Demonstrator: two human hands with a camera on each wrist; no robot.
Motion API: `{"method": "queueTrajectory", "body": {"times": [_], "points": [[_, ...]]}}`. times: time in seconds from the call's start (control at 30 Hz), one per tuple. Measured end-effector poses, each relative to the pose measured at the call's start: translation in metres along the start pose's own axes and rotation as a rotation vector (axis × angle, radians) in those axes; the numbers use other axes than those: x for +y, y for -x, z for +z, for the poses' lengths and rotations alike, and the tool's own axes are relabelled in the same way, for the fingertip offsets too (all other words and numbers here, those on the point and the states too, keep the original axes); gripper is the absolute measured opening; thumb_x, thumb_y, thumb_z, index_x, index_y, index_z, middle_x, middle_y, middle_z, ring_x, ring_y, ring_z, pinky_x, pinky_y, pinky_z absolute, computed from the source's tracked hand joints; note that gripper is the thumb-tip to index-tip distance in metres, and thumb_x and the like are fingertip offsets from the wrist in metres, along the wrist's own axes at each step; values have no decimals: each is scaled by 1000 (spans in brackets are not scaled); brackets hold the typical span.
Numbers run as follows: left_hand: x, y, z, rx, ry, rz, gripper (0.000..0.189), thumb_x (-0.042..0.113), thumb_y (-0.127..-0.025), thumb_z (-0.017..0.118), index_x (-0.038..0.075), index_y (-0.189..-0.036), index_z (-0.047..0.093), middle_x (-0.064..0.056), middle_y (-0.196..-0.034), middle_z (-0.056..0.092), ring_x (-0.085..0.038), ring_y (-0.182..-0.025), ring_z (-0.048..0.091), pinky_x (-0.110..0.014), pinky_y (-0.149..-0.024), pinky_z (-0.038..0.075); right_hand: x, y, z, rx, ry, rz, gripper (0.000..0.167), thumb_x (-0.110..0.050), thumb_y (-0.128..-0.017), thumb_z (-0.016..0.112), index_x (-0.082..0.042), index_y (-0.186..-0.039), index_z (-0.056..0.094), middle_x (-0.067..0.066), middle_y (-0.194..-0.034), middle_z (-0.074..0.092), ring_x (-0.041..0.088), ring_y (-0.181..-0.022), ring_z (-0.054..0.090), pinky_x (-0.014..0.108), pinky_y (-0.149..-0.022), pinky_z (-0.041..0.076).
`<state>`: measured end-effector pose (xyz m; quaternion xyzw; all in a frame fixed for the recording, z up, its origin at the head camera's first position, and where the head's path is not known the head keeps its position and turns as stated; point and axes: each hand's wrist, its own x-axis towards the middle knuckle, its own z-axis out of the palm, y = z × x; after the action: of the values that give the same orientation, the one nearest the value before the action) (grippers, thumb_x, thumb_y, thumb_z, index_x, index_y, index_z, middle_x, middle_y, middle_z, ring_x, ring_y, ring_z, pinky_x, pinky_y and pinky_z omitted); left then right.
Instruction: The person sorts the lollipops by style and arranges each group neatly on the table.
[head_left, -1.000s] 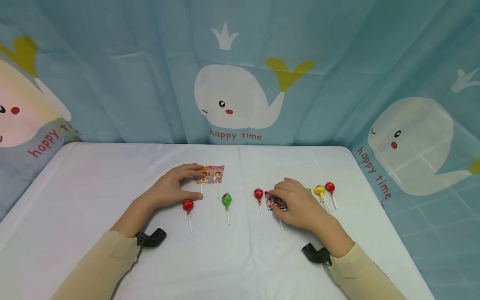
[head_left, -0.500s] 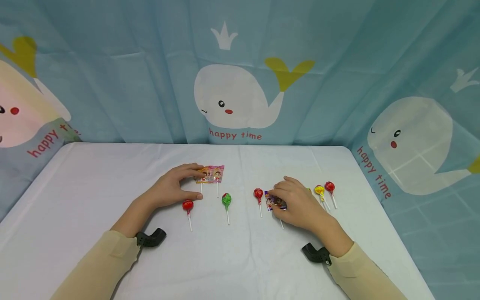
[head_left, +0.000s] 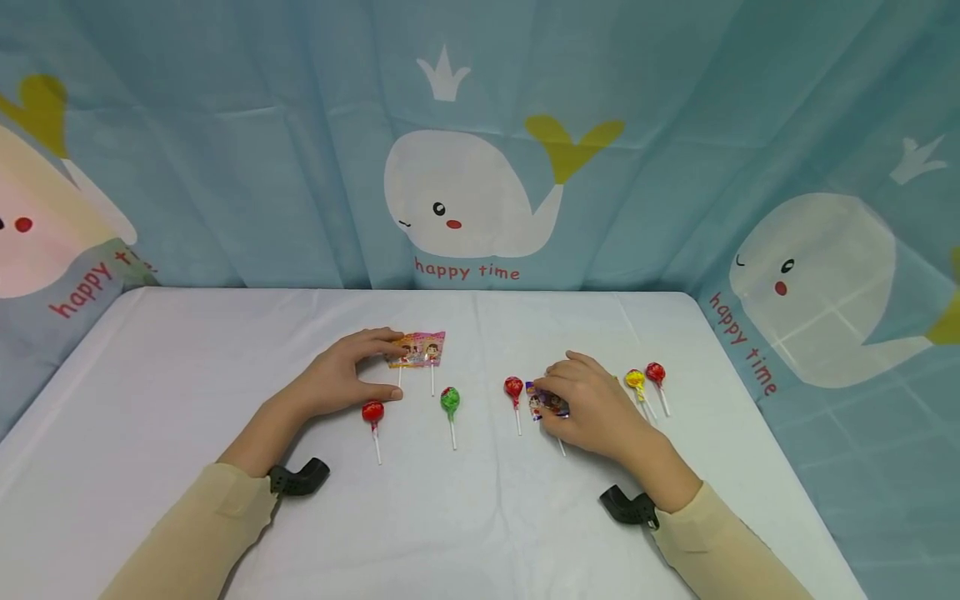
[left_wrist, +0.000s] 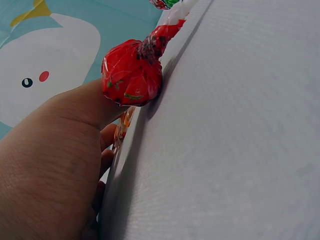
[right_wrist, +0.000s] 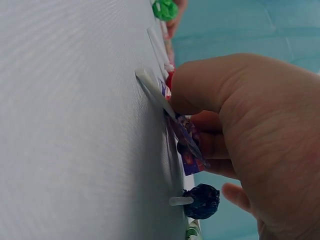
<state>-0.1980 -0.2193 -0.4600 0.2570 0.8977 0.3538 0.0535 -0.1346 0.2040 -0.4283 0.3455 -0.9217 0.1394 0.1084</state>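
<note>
My left hand (head_left: pixel 340 375) lies on the table beside two flat lollipops, one in an orange wrapper (head_left: pixel 406 350) and one in a pink wrapper (head_left: pixel 431 349). Its fingertips overlap the orange wrapper, while the thumb stretches out apart from them. Just below that thumb is a red lollipop (head_left: pixel 372 412), which appears large in the left wrist view. My right hand (head_left: pixel 592 404) curls its thumb and fingers round a lollipop in a flat purple wrapper (right_wrist: pixel 185 135), its white stick (right_wrist: pixel 150 87) near the cloth. Part of that wrapper is hidden by the hand.
Between the hands lie a green lollipop (head_left: pixel 450 400) and another red lollipop (head_left: pixel 513 387). A yellow lollipop (head_left: pixel 635 380) and a red one (head_left: pixel 656 372) are right of the right hand. A dark blue lollipop (right_wrist: pixel 202 201) shows under the right palm. Behind hangs a whale-print curtain (head_left: pixel 300 167).
The head view has shifted very slightly. Both hands and the lollipops stay in place on the table.
</note>
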Motion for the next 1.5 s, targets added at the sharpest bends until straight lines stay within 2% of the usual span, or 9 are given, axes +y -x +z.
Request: {"method": "queueTrajectory", "body": {"times": [0.47,0.77,1.5], "points": [[-3,0,1,-5,5,-19,69,49,-84,95,25,-145,73,0,-166,51,-32,-159,36,-68,-126,30,1,-2,2,25,34,26,32,-23,-88,86,-9,-117,84,4,-112,79,25,-113,72,51,-121,45],[-3,0,1,-6,5,-23,70,49,-84,95,25,-145,73,0,-166,52,-32,-159,36,-68,-126,30,1,-2,2,70,28,16,31,-23,-86,88,-8,-113,84,4,-108,79,26,-109,72,53,-119,46],[-4,0,-1,-17,-2,-28,70,50,-84,94,26,-145,72,-1,-167,50,-33,-160,34,-68,-126,30,5,-10,-2,140,-18,0,23,-17,-87,82,-10,-108,84,0,-99,77,22,-100,71,50,-119,47]]}}
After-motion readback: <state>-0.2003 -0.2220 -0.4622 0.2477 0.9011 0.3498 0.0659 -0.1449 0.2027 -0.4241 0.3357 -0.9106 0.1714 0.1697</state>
